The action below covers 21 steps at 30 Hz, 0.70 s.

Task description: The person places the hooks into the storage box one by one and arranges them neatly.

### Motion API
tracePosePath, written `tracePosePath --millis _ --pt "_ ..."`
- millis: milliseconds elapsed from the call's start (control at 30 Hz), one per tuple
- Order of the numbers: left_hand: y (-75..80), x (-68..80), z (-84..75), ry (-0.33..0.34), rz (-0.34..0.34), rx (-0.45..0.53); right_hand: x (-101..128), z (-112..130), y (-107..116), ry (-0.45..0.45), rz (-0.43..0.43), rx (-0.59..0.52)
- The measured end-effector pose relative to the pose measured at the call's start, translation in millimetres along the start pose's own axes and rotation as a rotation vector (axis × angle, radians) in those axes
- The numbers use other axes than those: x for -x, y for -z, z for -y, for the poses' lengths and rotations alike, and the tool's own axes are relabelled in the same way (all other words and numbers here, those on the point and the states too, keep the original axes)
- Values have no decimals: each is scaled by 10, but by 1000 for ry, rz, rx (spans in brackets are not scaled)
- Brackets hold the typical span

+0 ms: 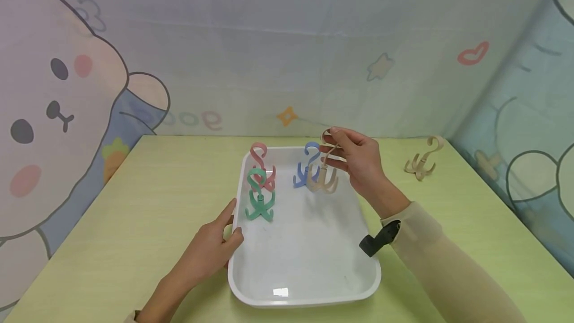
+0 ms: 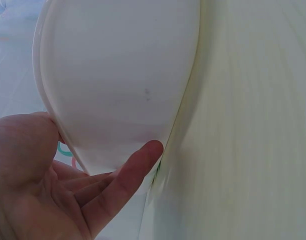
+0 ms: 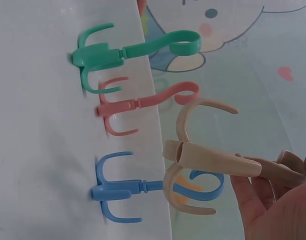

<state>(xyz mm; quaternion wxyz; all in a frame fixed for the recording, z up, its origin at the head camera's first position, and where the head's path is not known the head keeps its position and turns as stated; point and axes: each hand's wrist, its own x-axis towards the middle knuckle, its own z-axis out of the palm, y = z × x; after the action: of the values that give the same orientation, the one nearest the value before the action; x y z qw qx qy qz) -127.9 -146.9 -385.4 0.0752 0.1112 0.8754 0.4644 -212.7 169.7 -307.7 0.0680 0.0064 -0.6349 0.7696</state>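
**Head view: beige hook held over the white tray, three hooks already standing inside**

Head view: a beige four-pronged hook (image 1: 324,176) is pinched by its curled top between the thumb and fingers of the right hand (image 1: 358,163), its prongs hanging just above the floor of the white tray (image 1: 305,283) at the far right corner. It cannot be told whether the prongs touch the tray floor yet. Just beside it, to the left, a blue hook (image 1: 306,166) stands upright. A pink hook (image 1: 264,166) and a green hook (image 1: 259,196) stand near the tray's left wall, the green one nearer the person.

The left hand (image 1: 211,253) is laid against the tray's left rim with fingers straight and slightly apart, nothing being gripped; the left wrist view shows the thumb and fingertips resting on the tray's outer wall.

Three hooks are judged to be placed and the fourth close to being set down. A second beige hook (image 1: 422,161) is left outside, standing on the counter (image 1: 134,203) well to the right of the tray.

The near half of the tray floor is open. Little room is left between the held hook and the blue one, so tangled prongs are judged the main hazard there; the tray's far rim lies close behind both.
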Motion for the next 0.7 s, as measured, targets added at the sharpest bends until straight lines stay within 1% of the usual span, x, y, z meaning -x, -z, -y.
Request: tracePosePath --millis 233,700 --pt "1 -4 0 4 -2 3 -4 -28 -27 -6 5 -3" --pt "-2 2 -7 8 2 19 -1 -167 -109 -33 -8 11"
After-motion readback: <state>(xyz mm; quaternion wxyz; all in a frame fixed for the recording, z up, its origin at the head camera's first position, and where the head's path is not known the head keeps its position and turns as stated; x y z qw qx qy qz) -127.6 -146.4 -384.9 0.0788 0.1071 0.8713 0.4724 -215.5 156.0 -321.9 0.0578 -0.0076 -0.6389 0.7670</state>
